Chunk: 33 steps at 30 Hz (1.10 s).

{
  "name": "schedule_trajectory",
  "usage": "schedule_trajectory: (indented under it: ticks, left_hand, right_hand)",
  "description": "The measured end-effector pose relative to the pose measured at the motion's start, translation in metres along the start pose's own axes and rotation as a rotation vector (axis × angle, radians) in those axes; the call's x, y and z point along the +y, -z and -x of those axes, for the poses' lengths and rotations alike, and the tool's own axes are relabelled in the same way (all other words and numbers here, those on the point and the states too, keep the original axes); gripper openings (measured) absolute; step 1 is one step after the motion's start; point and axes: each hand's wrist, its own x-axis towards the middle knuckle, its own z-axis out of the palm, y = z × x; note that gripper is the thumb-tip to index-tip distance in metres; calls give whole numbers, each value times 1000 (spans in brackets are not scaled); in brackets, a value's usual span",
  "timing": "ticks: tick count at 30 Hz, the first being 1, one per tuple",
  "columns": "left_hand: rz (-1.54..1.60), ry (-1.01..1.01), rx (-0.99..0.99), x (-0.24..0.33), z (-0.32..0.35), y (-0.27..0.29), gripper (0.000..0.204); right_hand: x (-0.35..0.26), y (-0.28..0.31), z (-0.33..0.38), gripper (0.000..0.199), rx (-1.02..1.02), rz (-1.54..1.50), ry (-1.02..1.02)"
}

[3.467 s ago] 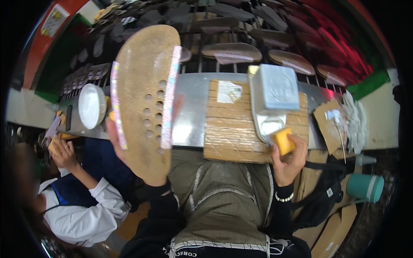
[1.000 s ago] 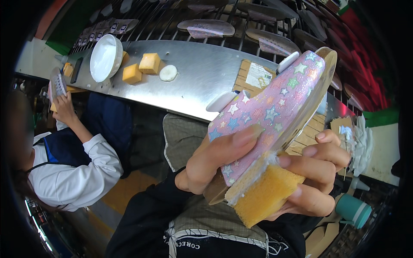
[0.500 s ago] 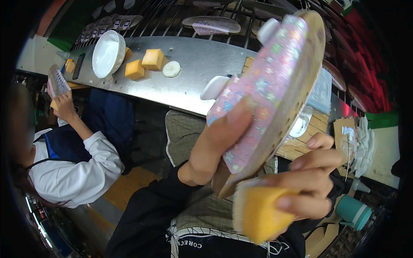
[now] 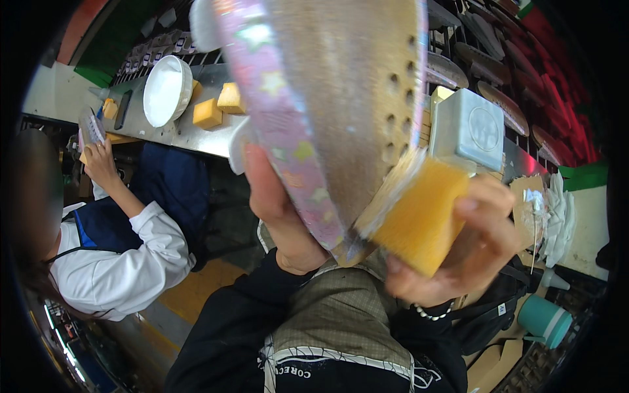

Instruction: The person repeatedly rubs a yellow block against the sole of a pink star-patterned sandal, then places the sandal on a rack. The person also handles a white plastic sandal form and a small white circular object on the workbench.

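Note:
Close in front of me is a shoe piece, its brown underside turned toward me, with small dark holes along one edge. A shiny pink, star-patterned upper wraps its side, and a white tab sticks out at the left. My left hand grips its lower left side, the fingers mostly hidden behind it. In my right hand is a yellow sponge block, slightly blurred. The sponge's whitish face meets the lower right of the underside.
On the metal bench stand a white bowl and yellow sponge cubes. A pale blue plastic box sits at right, near a rack of shoe pieces. A co-worker sits left; a teal jug stands lower right.
The shoe piece has risen and turned, bringing its brown underside toward me. My right hand has moved up with the sponge, from below the shoe piece onto its underside.

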Motion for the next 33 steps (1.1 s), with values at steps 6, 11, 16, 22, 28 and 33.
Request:
schedule_trajectory:
  ticks: [6,11,16,22,28,33]
  left_hand:
    - [-146,-208,183,-2,0,-6,64]
    - [-121,-190,186,5,-1,-9,63]
    - [-84,-182,108,10,-1,-10,62]
    - [-28,-172,-15,24,-9,-12,60]
    - [71,-230,-138,42,-18,-12,60]
    - [147,-224,-221,49,-22,-13,61]
  right_hand:
    - [-17,-28,24,71,158,-156,-126]
    - [-16,-17,18,79,-10,-196,5]
    - [-17,-12,13,87,28,-289,-38]
    - [-14,-21,23,58,34,-101,12]
    - [-12,-18,32,55,97,-84,-158]
    - [-8,-14,21,81,95,-234,3]
